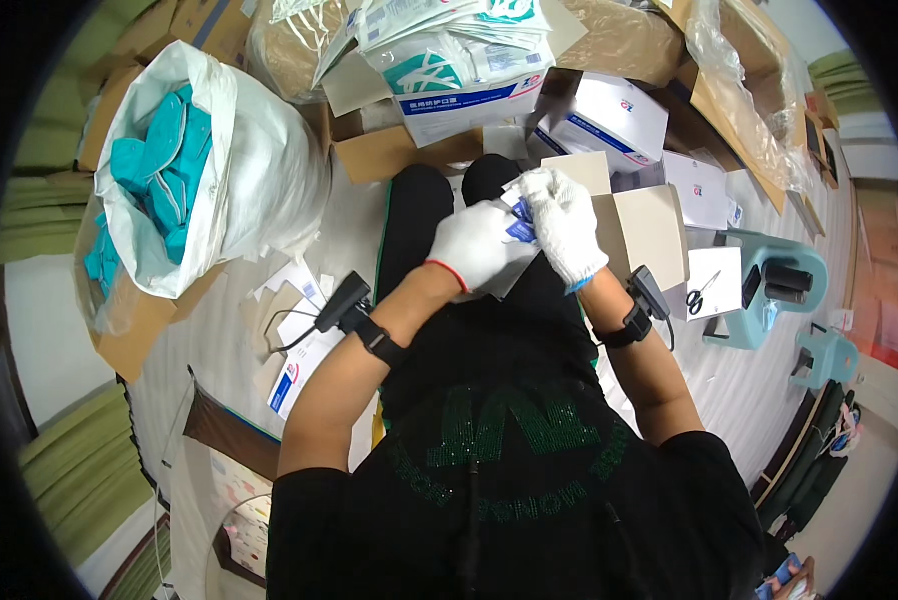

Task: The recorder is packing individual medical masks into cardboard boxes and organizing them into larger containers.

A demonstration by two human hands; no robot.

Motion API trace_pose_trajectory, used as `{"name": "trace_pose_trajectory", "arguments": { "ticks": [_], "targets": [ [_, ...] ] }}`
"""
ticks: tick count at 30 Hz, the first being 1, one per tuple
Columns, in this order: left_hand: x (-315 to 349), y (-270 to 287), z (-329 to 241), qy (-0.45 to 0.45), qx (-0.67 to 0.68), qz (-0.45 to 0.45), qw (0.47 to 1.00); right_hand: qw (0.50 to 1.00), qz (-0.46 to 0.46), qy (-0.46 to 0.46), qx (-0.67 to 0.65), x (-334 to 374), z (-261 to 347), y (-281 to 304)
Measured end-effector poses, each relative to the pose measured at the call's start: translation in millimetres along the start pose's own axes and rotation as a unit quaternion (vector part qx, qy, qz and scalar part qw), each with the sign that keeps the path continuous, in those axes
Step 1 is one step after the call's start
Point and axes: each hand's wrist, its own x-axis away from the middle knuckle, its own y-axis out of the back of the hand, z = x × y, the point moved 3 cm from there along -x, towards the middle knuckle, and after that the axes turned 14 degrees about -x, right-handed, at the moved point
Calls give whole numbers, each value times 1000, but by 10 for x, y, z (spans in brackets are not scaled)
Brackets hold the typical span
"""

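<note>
My left hand (474,243), in a white knit glove with a red cuff edge, is closed over my lap. Close beside it is my right hand (564,222), gloved in white with a blue cuff edge, its fingers curled together. Between them the two hands grip small blue-and-white paper slips (521,225); their number and lower parts are hidden by the gloves. An open carton (641,240) with its flaps up stands just right of my right hand. Ahead of my knees is a white-and-blue box (469,112) piled with flat packaged masks (459,55).
To the left, a large white sack (269,160) holds teal folded masks (166,160). Closed white-and-blue boxes (609,120) are stacked ahead right. Scissors (704,292) lie on a white box beside a pale blue stool (799,265). Flattened cartons (294,375) litter the floor at left.
</note>
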Motion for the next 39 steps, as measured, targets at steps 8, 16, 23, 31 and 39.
{"name": "trace_pose_trajectory", "arguments": {
  "ticks": [8,16,23,31,39],
  "targets": [
    [-11,-33,-306,-128,-17,-171,977,926,-189,-220,-241,-240,-281,343],
    [337,3,-711,-214,53,-263,939,739,-210,-262,-583,-448,-293,1123],
    [180,-261,-517,37,435,-84,896,827,-129,-84,-540,-239,-354,1516],
    [-521,-1164,-235,280,712,133,630,994,-107,-10,-20,646,224,1481],
    [-753,-1372,-538,298,720,377,500,963,78,109,234,1017,774,1474]
  ]
}}
